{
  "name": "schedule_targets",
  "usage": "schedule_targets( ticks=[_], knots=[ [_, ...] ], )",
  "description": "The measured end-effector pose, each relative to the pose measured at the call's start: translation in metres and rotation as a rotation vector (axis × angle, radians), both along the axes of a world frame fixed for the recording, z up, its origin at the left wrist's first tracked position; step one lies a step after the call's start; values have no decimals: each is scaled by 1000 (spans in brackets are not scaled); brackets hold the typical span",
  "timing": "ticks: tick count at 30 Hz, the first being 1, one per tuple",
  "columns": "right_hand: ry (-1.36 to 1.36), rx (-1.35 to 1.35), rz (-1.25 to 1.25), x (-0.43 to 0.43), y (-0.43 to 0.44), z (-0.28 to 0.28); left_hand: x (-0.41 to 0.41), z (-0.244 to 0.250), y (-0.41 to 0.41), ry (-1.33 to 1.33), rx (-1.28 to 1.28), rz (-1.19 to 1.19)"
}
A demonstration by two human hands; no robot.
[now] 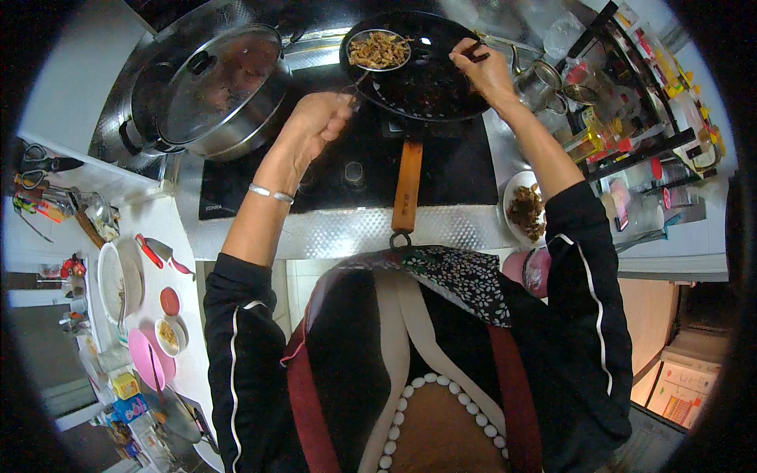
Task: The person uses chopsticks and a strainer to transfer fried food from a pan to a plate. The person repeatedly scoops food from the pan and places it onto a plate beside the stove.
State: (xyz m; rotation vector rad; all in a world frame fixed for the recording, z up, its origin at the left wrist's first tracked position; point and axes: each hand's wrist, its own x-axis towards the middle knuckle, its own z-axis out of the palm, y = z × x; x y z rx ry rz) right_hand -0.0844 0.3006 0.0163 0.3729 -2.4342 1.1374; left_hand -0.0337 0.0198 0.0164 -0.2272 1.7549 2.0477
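My left hand (322,118) grips the thin handle of a round strainer ladle (361,78). Browned fried pieces (378,50) fill the ladle, which sits over the left part of a dark frying pan (426,88). Chopsticks (478,57) are in my right hand (488,71), above the pan's right side; their tips are hard to make out against the dark pan. Dark liquid, probably oil, covers the pan's bottom. Its wooden handle (407,183) points towards me across the black cooktop (349,154).
Left of the pan stands a lidded steel pot (227,127). A white plate of browned food (507,204) lies to the right, near a metal pitcher (538,80) and a rack of bottles (641,139). A red-handled knife (152,251), a pink basin (142,355) and a small bowl (177,340) occupy the left counter.
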Motion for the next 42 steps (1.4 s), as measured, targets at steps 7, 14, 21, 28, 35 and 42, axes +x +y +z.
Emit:
schedule_targets(
  ticks=[7,14,21,28,35,42],
  knots=[
    [53,-181,28,27,8,31,4,-4,5,-12,-7,-5],
    [-59,-482,-16,39,23,22,12,3,16,-12,81,-29],
    [14,-803,-50,30,28,11,20,22,23,19,108,-95],
    [34,-652,-68,39,13,24,22,17,29,15,72,-109],
    [61,-432,-111,47,23,25,24,13,37,-15,89,-102],
    [389,-85,-35,78,21,11,20,15,40,35,95,-89]
  ],
)
